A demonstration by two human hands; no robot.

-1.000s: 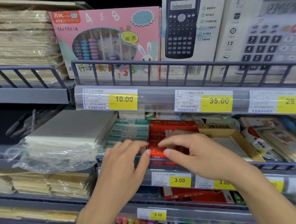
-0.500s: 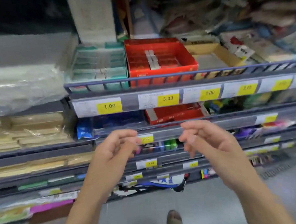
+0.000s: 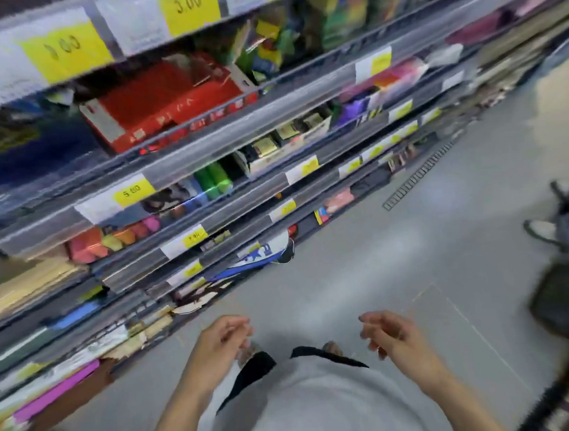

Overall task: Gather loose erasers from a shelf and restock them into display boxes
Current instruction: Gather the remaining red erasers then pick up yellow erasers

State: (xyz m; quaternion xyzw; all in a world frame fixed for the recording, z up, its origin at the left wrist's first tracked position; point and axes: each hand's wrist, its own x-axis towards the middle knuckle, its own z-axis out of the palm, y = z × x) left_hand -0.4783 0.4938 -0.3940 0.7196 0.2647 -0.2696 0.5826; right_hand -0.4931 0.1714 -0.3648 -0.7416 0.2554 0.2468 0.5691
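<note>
Left hand (image 3: 222,340) and right hand (image 3: 392,335) hung low over grey floor (image 3: 361,244), apart from each other, fingers loosely curled, holding nothing. Red display box (image 3: 166,99) sat on upper shelf (image 3: 205,133) behind wire rail, well above and ahead of both hands, touched by neither. Erasers themselves not made out through blur. Yellow price tags (image 3: 190,8) readable: "3.00" on top rail, "5.00" lower down. Other labels too smeared to read.
</note>
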